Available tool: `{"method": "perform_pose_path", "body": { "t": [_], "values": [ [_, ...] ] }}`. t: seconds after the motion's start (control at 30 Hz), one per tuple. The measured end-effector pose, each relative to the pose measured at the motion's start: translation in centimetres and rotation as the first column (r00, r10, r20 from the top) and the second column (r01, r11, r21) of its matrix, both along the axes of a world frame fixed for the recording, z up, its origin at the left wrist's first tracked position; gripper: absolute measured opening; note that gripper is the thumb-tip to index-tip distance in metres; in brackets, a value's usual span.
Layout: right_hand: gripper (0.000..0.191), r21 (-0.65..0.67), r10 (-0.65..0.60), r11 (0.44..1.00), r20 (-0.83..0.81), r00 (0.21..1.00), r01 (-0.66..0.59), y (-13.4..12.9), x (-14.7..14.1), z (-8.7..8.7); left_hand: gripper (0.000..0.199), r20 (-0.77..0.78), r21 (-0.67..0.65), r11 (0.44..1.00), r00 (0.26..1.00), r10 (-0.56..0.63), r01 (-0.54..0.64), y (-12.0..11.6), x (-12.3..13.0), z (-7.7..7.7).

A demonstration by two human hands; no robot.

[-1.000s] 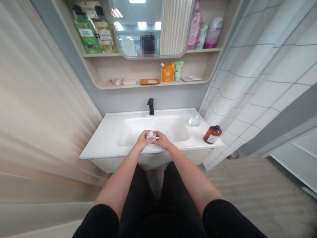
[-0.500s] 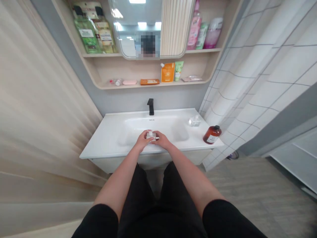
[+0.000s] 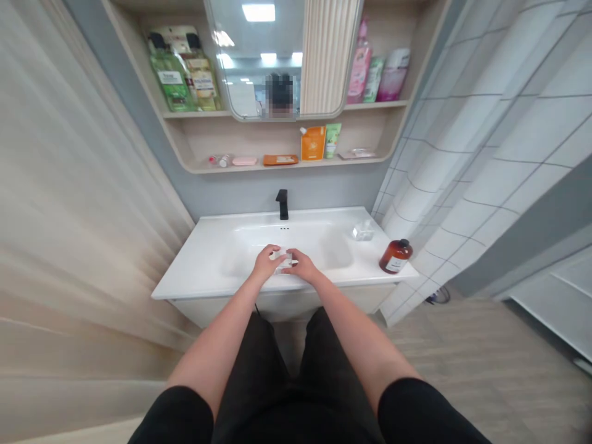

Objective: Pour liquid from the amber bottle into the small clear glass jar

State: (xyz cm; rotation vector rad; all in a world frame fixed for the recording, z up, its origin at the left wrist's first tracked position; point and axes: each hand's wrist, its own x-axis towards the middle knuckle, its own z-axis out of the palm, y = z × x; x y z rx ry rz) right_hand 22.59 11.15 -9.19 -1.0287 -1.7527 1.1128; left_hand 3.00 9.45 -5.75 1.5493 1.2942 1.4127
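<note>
Above the front of the white sink, a small clear, whitish container is held between both hands. My left hand curls around its left side, with the thumb across the front. From the right, my right hand grips it with bent fingers, and a small white tip shows by those fingers. Glare and the fingers hide much of the container, so its exact kind cannot be made out.
A black faucet stands behind the sink. On the counter's right are a clear faceted container and a brown bottle with a black cap. Above hangs a shelf unit with a mirror and toiletries.
The hands stay at the container, with the fingers of both slightly loosened and shifted around it. The view has tilted up a little.
</note>
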Motion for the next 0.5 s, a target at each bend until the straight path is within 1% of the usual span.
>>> {"method": "perform_pose_path", "body": {
  "t": [0.13, 0.3, 0.4, 0.5],
  "values": [
    [0.081, -0.015, -0.016, 1.0, -0.003, 1.0, 0.016, 0.1, 0.0, -0.3, 0.031, -0.063, 0.055, 0.997, 0.996, 0.057, -0.053, 0.0, -0.8, 2.5],
    [0.079, -0.016, -0.019, 1.0, -0.003, 1.0, 0.019, 0.1, 0.0, -0.4, 0.022, -0.226, 0.058, 0.998, 0.974, 0.033, -0.02, -0.7, -1.8, 5.8],
    [0.078, -0.018, -0.013, 1.0, -0.003, 1.0, 0.013, 0.0, 0.0, -0.2, 0.019, -0.266, 0.077, 0.996, 0.962, 0.063, -0.044, -1.1, -1.9, 7.1],
    [0.078, -0.016, -0.008, 1.0, -0.01, 1.0, 0.008, -0.1, 0.1, 0.1, 0.019, -0.314, 0.057, 0.994, 0.943, 0.108, -0.094, -1.3, -1.9, 7.8]
  ]
}}
